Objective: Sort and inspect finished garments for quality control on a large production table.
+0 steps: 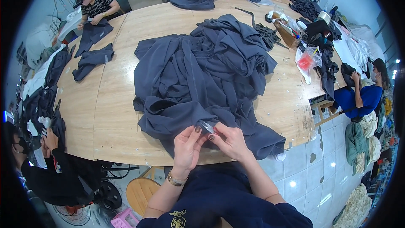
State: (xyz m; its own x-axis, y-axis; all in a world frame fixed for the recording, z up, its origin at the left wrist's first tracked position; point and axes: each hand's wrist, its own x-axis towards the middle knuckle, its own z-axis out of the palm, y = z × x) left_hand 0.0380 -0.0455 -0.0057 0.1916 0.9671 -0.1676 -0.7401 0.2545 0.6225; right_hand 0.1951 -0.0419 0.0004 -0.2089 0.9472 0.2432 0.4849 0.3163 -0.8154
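A big heap of dark grey garments (181, 74) lies on the wooden table in front of me. At its near edge, my left hand (187, 144) is closed, thumb and fingers pinching a bit of the grey cloth. Close beside it, my right hand (231, 142) is closed around what look like small thread snips (206, 126), with shiny metal and a touch of red showing between the fingers. The fingertips of both hands nearly meet over the cloth. How the blades lie against the fabric is too small to tell.
Co-workers handle dark cloth at the far side, left and right of the table (114, 114). Clutter with a plastic bag (309, 59) and dark cords (266, 33) sits at the right. A round wooden stool (142, 194) stands below the near edge.
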